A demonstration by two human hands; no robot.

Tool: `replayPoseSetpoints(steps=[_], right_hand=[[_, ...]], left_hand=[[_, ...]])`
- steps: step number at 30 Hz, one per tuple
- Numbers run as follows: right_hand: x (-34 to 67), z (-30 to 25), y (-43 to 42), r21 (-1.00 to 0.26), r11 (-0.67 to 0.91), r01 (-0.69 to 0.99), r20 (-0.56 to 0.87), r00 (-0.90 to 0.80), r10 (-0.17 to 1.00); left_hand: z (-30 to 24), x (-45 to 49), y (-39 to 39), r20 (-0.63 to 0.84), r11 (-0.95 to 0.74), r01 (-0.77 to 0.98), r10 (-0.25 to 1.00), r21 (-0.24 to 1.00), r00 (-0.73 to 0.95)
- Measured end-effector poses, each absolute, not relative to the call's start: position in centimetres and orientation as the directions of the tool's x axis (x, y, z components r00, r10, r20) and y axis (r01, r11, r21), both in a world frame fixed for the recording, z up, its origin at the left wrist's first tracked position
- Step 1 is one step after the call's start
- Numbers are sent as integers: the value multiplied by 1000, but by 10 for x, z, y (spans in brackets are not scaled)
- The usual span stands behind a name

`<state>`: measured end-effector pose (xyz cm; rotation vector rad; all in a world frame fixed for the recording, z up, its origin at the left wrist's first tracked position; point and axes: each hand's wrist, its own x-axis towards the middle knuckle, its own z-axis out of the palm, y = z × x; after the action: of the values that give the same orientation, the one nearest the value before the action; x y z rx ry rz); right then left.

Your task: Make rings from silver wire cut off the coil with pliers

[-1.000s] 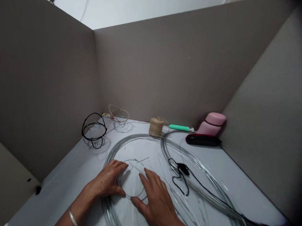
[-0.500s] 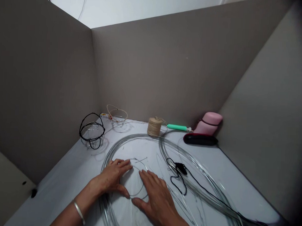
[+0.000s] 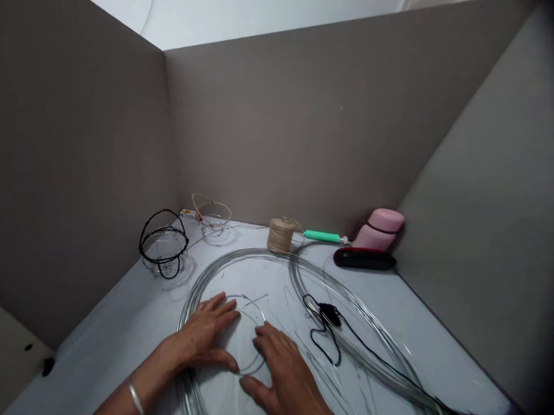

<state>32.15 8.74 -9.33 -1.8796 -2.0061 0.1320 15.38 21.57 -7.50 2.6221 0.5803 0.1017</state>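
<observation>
My left hand [image 3: 204,336] lies flat on the white table [image 3: 116,323], fingers spread, pressing on the left side of a small thin wire ring [image 3: 260,307]. My right hand [image 3: 281,373] lies flat on the ring's right side, fingers stretched out. The ring sits inside a large coil of silver wire [image 3: 238,258] that loops round both hands. A silver bangle [image 3: 135,400] circles my left wrist.
A black wire basket [image 3: 162,244] and a smaller pale wire basket [image 3: 211,215] stand at the back left. A twine spool [image 3: 279,234], a green-handled tool [image 3: 324,236], a pink bottle [image 3: 379,228] and a dark case [image 3: 364,259] line the back. A black cord [image 3: 323,326] lies right of my hands. Grey partitions wall the table.
Both hands shifted slightly on the ring, the right hand drawing back toward me. The view drifted a little to the right.
</observation>
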Motion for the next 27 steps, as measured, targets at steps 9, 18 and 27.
replayPoseSetpoints(steps=[9, 18, 27], right_hand=[[317, -95, 90, -292, 80, 953, 332, 23, 943], [314, -88, 103, -392, 6, 920, 111, 41, 993], [299, -54, 109, -309, -94, 946, -48, 83, 995]], left_hand=[[-80, 161, 210, -45, -820, 404, 423, 406, 905], [-71, 149, 220, -9, -722, 332, 412, 606, 911], [-64, 135, 225, 67, -759, 378, 481, 531, 874]])
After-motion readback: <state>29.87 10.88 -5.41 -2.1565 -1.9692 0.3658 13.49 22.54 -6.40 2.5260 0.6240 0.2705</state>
